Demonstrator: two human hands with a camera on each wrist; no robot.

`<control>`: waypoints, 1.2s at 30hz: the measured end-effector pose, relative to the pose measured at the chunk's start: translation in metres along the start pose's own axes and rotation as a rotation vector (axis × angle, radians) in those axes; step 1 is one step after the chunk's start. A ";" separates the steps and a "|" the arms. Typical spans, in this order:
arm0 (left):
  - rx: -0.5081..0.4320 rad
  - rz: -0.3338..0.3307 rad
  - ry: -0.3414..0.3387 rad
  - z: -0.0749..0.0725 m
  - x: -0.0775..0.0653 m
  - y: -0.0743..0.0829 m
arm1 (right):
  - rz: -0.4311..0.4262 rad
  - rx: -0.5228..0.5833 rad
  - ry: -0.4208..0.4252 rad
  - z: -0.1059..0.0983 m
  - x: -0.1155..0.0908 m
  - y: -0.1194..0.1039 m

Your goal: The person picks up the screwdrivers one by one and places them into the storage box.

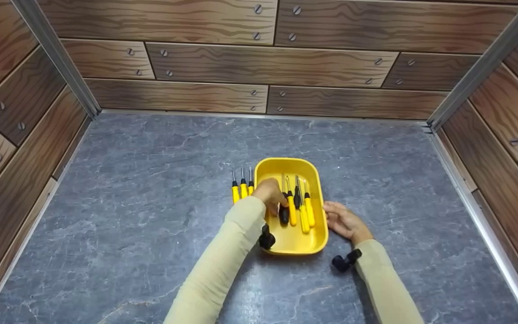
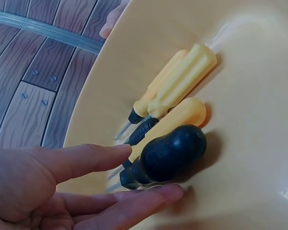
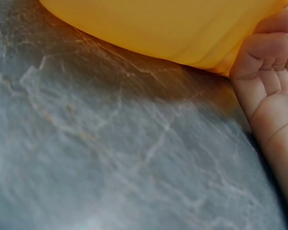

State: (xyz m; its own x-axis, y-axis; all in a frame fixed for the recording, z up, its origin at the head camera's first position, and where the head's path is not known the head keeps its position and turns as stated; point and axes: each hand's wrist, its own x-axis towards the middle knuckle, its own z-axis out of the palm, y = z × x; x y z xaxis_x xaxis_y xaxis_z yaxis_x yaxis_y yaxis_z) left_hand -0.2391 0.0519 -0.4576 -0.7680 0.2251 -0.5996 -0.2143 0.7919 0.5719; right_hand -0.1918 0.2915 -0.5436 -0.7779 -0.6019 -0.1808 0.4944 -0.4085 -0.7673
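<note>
A yellow tray (image 1: 297,245) holds several screwdrivers. My left hand (image 1: 270,193) is inside it, at a screwdriver with a bulbous black handle (image 2: 175,151). The thumb lies near its neck and the fingers extend along its other side, without a visible closed grip. Beside it lie a yellow-handled screwdriver (image 1: 292,211), a slim black one (image 1: 297,198) and two more yellow-handled screwdrivers to the right. My right hand (image 1: 346,222) rests against the outside of the tray's right wall with its fingers bent; in the right wrist view the fingers (image 3: 269,52) meet the yellow wall.
Left of the tray, three yellow-and-black screwdrivers (image 1: 243,186) lie side by side on the grey marbled surface (image 1: 151,202), partly hidden by the left arm. Wood-patterned walls (image 1: 263,63) with metal edging enclose the surface at the back and sides.
</note>
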 end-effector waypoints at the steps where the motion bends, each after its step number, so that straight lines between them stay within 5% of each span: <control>1: 0.002 0.000 0.002 0.000 0.000 0.000 | -0.001 0.000 -0.005 0.000 0.000 0.000; 22: -0.048 0.041 0.071 -0.009 -0.015 0.002 | -0.013 0.016 -0.050 0.000 0.002 -0.002; 28: 0.103 0.100 0.183 -0.011 -0.024 0.000 | -0.018 0.014 -0.041 0.000 0.001 -0.001; 36: -0.121 0.203 0.181 -0.018 -0.037 -0.016 | -0.024 0.011 -0.038 0.000 0.000 0.001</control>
State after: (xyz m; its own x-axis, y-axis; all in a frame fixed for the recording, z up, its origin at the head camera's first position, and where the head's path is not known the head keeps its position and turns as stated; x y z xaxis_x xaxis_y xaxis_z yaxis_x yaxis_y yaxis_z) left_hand -0.2177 0.0209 -0.4347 -0.8952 0.2586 -0.3631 -0.1077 0.6649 0.7391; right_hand -0.1915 0.2910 -0.5438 -0.7741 -0.6176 -0.1390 0.4806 -0.4304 -0.7640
